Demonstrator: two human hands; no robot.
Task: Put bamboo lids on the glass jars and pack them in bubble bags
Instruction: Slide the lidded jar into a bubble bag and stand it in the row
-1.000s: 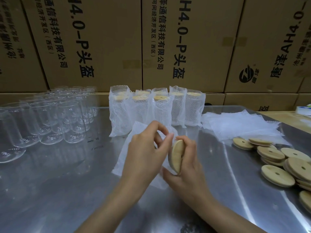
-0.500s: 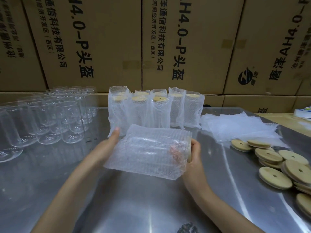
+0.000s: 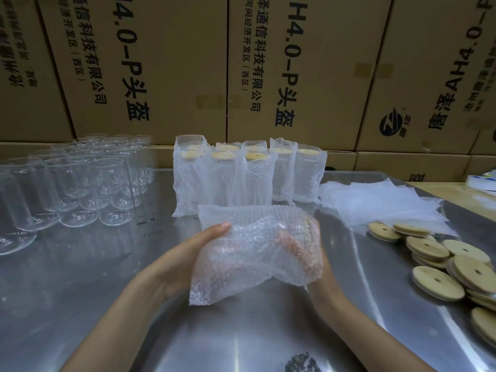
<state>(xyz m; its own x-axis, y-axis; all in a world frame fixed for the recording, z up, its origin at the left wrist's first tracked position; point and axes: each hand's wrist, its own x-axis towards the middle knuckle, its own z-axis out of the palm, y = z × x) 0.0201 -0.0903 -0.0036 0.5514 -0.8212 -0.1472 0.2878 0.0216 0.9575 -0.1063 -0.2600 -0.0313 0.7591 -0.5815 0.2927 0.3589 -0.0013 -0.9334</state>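
Note:
A lidded glass jar lies on its side inside a bubble bag [image 3: 252,245], held above the steel table between both hands. My left hand [image 3: 188,261] cups the bag's left end from below, fingers around it. My right hand [image 3: 316,275] grips the right end, where the bamboo lid shows faintly; its fingers are seen only through the plastic. Several packed jars [image 3: 249,175] stand upright in bubble bags just behind. Bare glass jars [image 3: 77,189] stand in rows at the left. Loose bamboo lids [image 3: 440,261] are piled at the right.
A stack of flat bubble bags [image 3: 378,202] lies at the back right. The steel table [image 3: 241,334] reaches to the front edge. Cardboard cartons [image 3: 171,68] form a wall behind. A tape roll [image 3: 483,181] sits on a carton at the far right.
The lidded jar went into the bubble bag and was lifted. The bagged jar has since tilted and come nearer, with my left hand now cupping it from underneath.

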